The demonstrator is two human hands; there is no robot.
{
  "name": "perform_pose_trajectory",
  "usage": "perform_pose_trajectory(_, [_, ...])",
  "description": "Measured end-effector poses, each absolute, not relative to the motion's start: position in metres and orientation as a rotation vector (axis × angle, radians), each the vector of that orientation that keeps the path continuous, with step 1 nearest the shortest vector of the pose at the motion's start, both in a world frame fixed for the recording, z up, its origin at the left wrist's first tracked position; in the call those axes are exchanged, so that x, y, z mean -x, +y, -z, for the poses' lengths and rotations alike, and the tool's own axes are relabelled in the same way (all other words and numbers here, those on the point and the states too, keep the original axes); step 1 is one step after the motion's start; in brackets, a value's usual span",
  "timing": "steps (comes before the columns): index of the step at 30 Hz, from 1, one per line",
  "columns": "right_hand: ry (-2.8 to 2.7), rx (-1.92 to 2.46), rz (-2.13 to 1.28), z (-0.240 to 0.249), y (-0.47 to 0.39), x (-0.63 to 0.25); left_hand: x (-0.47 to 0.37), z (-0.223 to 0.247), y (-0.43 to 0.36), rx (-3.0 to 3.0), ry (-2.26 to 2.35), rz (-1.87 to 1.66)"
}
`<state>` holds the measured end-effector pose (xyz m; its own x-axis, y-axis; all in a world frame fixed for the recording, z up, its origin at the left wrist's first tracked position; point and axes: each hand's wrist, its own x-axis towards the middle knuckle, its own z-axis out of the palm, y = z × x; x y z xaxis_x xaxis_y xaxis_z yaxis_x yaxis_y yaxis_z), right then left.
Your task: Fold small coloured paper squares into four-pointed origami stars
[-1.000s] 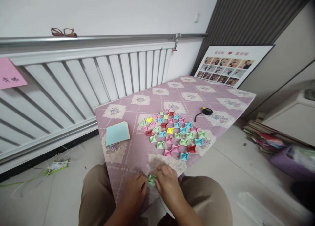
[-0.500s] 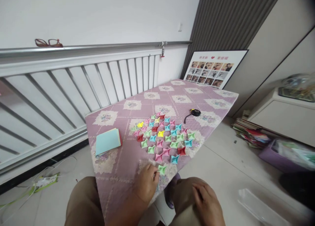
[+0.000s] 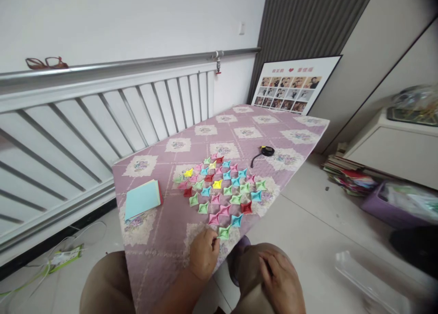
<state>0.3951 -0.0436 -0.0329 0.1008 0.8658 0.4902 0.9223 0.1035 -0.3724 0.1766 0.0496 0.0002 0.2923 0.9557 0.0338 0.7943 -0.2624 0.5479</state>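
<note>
My left hand (image 3: 204, 253) rests on the table's near corner, its curled fingertips against the edge of a light green folded paper piece (image 3: 224, 233). Beyond it, several folded paper pieces in pink, blue, green, yellow and red lie in rows, among them a blue piece (image 3: 236, 220) and a red piece (image 3: 246, 207). My right hand (image 3: 281, 277) lies on my right knee, fingers loosely stretched and holding nothing. A stack of coloured paper (image 3: 142, 200), light blue on top, lies at the left of the table.
The table (image 3: 164, 264) has a purple flowered cloth. A black tape measure (image 3: 267, 151) lies beyond the folded pieces. A photo board (image 3: 294, 84) stands at the far end. A radiator (image 3: 137, 115) runs along the left; a purple bin (image 3: 390, 209) is on the floor at right.
The camera view has shifted slightly. My left hand has moved the green piece a little nearer the pink and blue pieces. My right hand still lies on my knee.
</note>
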Motion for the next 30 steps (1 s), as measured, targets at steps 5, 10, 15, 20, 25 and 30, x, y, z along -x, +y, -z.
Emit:
perform_pose_trajectory(5, [-1.742,1.749,0.104,0.0337,-0.0435,-0.3962,-0.1787,-0.0004,0.0494,-2.153,1.614,-0.464])
perform_pose_trajectory(10, [-1.727,1.742,0.104,0.0329,-0.0452,-0.3981,-0.1804,0.0021,0.0496,-2.162,1.646,-0.45])
perform_pose_trajectory(15, [-1.728,1.75,0.114,0.0328,-0.0463,-0.3979,-0.1804,0.002,0.0503,-2.151,1.651,-0.436])
perform_pose_trajectory(20, [-1.732,1.755,0.125,0.0338,-0.0463,-0.3975,-0.1799,-0.0002,0.0517,-2.151,1.635,-0.433])
perform_pose_trajectory(25, [-1.744,1.76,0.133,0.0322,-0.0453,-0.3973,-0.1783,-0.0003,0.0513,-2.091,1.602,-0.448])
perform_pose_trajectory(30, [-1.736,1.757,0.201,0.0327,-0.0435,-0.3975,-0.1707,0.0051,0.0473,-2.064,1.54,-0.53])
